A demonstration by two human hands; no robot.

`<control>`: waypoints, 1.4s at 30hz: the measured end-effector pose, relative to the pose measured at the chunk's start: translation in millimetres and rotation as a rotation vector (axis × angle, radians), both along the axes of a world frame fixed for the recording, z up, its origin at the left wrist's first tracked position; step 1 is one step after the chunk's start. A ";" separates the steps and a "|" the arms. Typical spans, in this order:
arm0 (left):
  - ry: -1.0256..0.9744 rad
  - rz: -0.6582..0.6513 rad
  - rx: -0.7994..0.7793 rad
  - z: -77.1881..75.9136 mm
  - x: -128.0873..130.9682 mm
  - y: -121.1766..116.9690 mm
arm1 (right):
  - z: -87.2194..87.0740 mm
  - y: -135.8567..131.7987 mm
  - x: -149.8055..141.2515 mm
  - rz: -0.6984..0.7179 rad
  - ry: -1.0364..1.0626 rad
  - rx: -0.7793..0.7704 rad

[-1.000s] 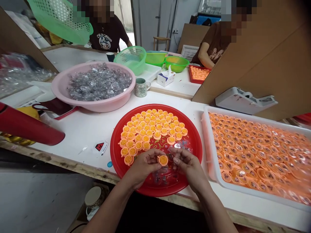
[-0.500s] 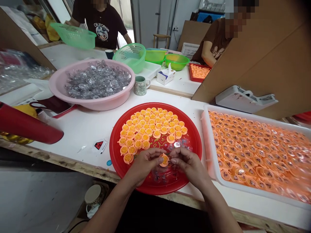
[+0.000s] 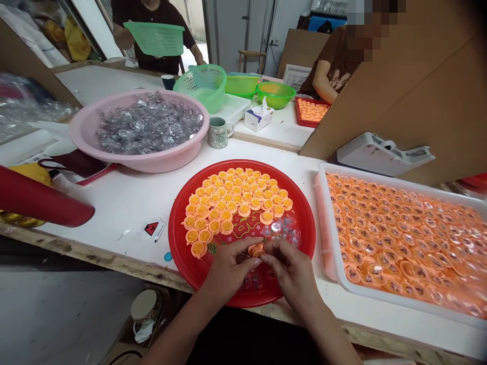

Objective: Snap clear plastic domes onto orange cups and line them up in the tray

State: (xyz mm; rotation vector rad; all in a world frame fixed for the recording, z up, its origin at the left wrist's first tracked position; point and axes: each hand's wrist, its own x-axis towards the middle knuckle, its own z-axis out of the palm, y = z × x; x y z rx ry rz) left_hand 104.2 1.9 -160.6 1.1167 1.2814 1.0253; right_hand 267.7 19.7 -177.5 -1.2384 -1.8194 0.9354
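Note:
Both of my hands meet over the front half of a round red tray. Pinched between the fingertips of my left hand and my right hand is a small orange plastic cup-shaped piece, tilted so its side shows. Rows of similar orange pieces with yellow centres cover the back and left of the tray. Small clear plastic pieces lie loose at its right, and more show under my hands, partly hidden.
A white bin of orange pieces under clear covers stands right. Back left is a pink basin heaped with clear pieces, beside a mug. A red cylinder lies left. Across the table, one co-worker holds a green basket; another sits behind cardboard.
The orange piece has turned from facing up to side-on, and my right fingers have closed in on it. Across the table, the co-worker's green basket has moved right and up.

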 end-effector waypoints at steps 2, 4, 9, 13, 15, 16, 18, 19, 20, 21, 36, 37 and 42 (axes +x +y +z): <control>-0.003 0.038 0.012 -1.1 2.1 -1.0 | -2.9 -5.3 -0.3 -0.016 0.030 0.029; -0.006 0.051 0.022 -2.1 3.9 -2.0 | -4.3 -7.6 0.5 -0.039 0.044 0.079; 0.070 0.046 0.153 -6.5 7.3 -5.2 | -1.7 -8.1 1.4 -0.074 0.045 0.149; 0.246 0.102 0.374 -8.3 11.3 -8.9 | 2.0 -13.2 -3.7 -0.107 0.050 0.214; 0.295 0.130 0.427 -7.8 13.5 -10.4 | 1.8 -16.6 -7.3 -0.138 0.074 0.210; 0.302 0.145 0.432 -7.4 14.4 -11.0 | 1.0 -18.0 -9.0 -0.155 0.087 0.202; 0.296 0.168 0.418 -7.1 15.7 -12.0 | -1.6 -20.1 -11.6 -0.173 0.099 0.185; 0.288 0.174 0.405 -7.1 16.0 -12.4 | -3.0 -20.8 -12.6 -0.175 0.097 0.172; 0.280 0.183 0.392 -7.4 16.2 -12.8 | -4.1 -21.2 -13.2 -0.177 0.094 0.157; 0.273 0.191 0.380 -7.9 16.4 -13.2 | -4.8 -21.4 -13.7 -0.180 0.093 0.142; -0.024 0.151 0.027 -24.3 22.4 -19.0 | -10.6 -20.7 -6.9 -0.056 0.072 -0.102; 0.040 0.140 0.057 -24.0 21.9 -18.4 | -11.3 -21.0 -8.9 -0.074 0.074 -0.107; 0.340 -0.035 0.211 -9.7 -2.9 -4.7 | -0.6 -18.5 -18.1 -0.170 0.166 -0.122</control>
